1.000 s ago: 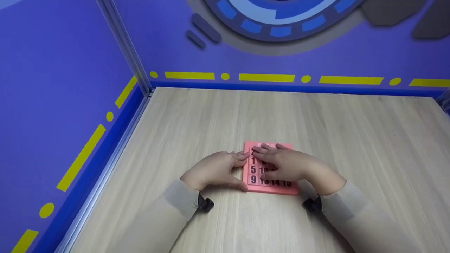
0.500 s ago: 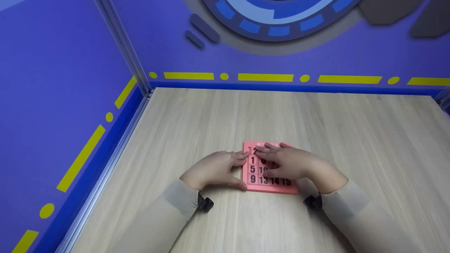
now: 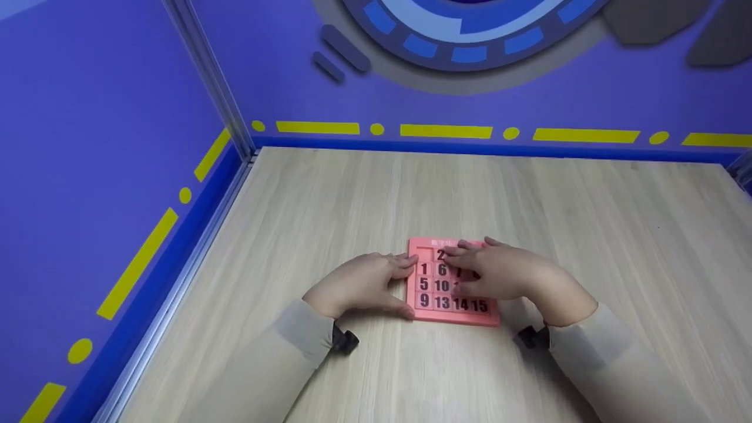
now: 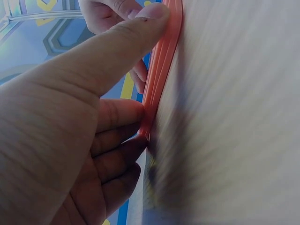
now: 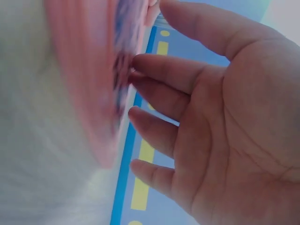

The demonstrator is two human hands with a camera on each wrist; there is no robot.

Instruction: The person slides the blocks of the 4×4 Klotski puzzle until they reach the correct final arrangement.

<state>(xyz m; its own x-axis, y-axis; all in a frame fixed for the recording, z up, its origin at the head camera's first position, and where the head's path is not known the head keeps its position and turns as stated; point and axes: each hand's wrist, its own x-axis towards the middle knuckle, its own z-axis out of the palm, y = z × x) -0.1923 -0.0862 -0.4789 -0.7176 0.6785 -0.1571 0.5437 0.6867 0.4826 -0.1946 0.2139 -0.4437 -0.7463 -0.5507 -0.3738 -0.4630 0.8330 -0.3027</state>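
Observation:
A pink sliding number puzzle [image 3: 454,319] lies flat on the table, its printed tiles facing up. The top-left slot [image 3: 424,254] holds no tile, and the tile marked 2 [image 3: 440,255] sits just right of it. My left hand [image 3: 358,285] rests against the puzzle's left side, fingertips at the upper edge and thumb [image 4: 154,15] by the near corner. Over the right part is my right hand [image 3: 505,271], fingers extended, index fingertip touching the 2 tile. It hides several tiles. In the right wrist view, the fingers [image 5: 164,70] are spread beside the blurred tile face.
The wood-grain table [image 3: 352,194] extends around the puzzle. A blue wall [image 3: 411,106] with yellow dashes stands at the back, and another blue panel [image 3: 106,147] runs along the left. A metal post [image 3: 211,82] joins them at the corner.
The 2 tile has slid right, out of the top-left slot. My right hand has shifted right with it, uncovering more tiles. The left hand stays at the puzzle's left side.

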